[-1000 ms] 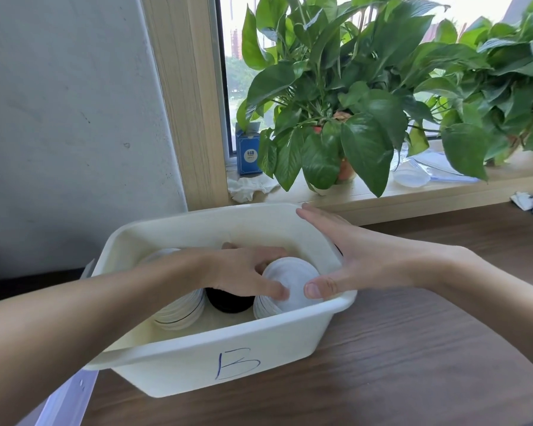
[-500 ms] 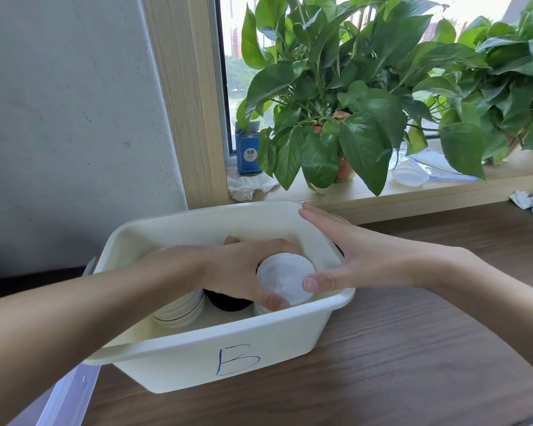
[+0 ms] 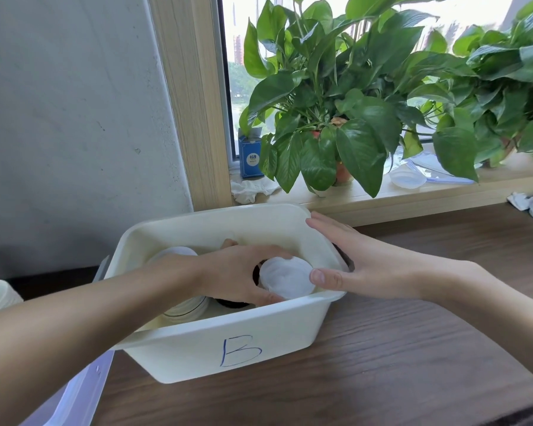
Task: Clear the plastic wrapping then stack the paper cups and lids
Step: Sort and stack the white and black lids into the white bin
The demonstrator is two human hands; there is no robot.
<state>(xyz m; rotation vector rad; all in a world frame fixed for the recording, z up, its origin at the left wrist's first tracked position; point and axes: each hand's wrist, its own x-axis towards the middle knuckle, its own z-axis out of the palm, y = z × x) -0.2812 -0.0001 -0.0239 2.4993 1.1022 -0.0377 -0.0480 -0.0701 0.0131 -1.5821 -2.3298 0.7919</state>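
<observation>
Lifted slightly since before, the lids point(image 3: 286, 279) were clamped in the left hand point(image 3: 237, 273) while the bin point(image 3: 216, 342) was steadied by the flat, open right hand point(image 3: 363, 265).

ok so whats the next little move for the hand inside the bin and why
Probably lift the white lid stack straight up out of the bin. The left hand is already curled around it, down inside, while the right hand lies over the bin's right rim with its thumb against the stack, so the bin looks steadied. Black lids sit close beside it, so a vertical pull seems safest.
</observation>
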